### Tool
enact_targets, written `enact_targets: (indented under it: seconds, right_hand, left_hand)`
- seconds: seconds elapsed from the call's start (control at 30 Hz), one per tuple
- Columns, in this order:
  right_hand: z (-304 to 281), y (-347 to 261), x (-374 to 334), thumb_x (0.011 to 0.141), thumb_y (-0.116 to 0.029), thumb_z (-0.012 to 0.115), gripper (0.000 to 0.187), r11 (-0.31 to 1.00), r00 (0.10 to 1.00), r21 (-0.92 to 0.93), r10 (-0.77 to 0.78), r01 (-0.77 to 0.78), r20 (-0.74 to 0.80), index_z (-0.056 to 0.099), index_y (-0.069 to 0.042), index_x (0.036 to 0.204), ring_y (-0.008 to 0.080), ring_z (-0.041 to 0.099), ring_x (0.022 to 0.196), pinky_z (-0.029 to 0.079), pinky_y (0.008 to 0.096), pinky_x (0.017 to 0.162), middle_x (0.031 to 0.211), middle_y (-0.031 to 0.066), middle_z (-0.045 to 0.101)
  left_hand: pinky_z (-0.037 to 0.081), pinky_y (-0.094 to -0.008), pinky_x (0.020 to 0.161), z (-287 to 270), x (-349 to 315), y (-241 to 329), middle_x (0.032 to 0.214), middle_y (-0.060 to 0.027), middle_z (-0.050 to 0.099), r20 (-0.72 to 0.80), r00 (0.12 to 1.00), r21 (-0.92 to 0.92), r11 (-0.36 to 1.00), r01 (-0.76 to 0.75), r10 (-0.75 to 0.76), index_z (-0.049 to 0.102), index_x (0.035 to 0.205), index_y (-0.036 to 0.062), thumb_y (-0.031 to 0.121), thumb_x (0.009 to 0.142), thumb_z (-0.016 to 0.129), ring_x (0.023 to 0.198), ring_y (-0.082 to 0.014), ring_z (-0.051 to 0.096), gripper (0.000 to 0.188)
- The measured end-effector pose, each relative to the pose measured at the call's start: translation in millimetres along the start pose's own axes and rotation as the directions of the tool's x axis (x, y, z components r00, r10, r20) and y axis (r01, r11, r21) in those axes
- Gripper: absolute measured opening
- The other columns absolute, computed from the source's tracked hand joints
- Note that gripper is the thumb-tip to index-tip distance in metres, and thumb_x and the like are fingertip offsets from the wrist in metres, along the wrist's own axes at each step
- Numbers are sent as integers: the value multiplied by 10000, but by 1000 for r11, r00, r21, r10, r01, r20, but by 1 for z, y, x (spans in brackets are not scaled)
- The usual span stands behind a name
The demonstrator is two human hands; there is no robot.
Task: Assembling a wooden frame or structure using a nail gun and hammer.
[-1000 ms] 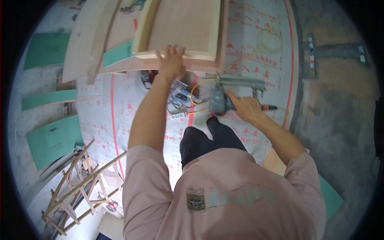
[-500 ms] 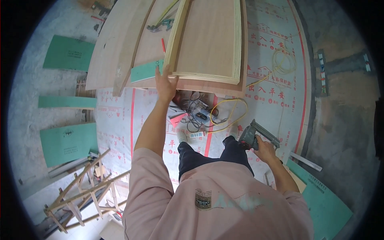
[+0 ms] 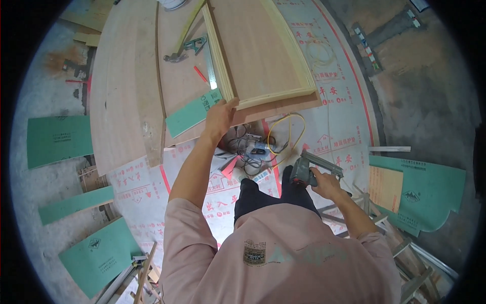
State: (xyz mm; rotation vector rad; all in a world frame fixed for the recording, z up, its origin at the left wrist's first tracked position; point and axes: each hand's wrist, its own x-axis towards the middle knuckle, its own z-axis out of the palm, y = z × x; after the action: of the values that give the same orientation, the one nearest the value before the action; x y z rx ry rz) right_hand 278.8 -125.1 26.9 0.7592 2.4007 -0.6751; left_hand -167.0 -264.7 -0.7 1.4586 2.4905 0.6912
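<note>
My left hand (image 3: 220, 120) has its fingers closed at the near left corner of a pale wooden frame (image 3: 273, 99), over the end of a short green-faced board (image 3: 194, 113). The frame lies on a large plywood sheet (image 3: 124, 76). Low on the right, away from the sheet, my right hand (image 3: 328, 185) is wrapped round the handle of a grey-green nail gun (image 3: 301, 173). Left of the frame lie a red pencil (image 3: 201, 74), a combination square (image 3: 195, 44) with a steel blade and a hammer (image 3: 175, 57) with a yellowish handle.
Under the sheet's near edge, a power tool (image 3: 258, 152) sits among black cables and a yellow hose (image 3: 302, 133). Green boards (image 3: 59, 139) lie on the floor at the left, another (image 3: 430, 187) at the right. A long plank (image 3: 148, 101) rests on the sheet.
The whole view has turned, so the sheet and frame now slant up to the right. My left hand stays at the frame's corner and my right hand still holds the nail gun.
</note>
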Motion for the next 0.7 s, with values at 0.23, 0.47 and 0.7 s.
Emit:
enact_targets:
  seconds: [0.23,0.47,0.7]
  right_hand:
    - [3,-48,-10,820,-164,727,661,999,999,10,-46,45,16,456,-154,1423,458,720,829,552,584,756,817,236,724]
    - [23,-34,0,824,-183,745,685,996,997,63,-67,64,43,451,-139,1441,442,722,876,555,569,781,871,229,728]
    - [-15,-66,34,810,-217,780,737,983,978,24,-181,180,103,438,-150,1460,444,728,872,560,565,763,863,229,732]
  left_hand:
    - [540,-511,904,-33,26,-43,1123,-181,720,245,963,-56,993,-100,111,565,1440,199,197,821,810,1041,-417,685,666]
    - [538,-477,864,-35,41,-35,1051,-180,710,359,930,-176,984,-21,84,594,1349,162,106,723,885,1007,-403,675,693]
    - [525,-466,818,-31,41,-34,1001,-186,692,330,942,-183,983,-6,67,595,1286,135,80,715,880,955,-397,674,640]
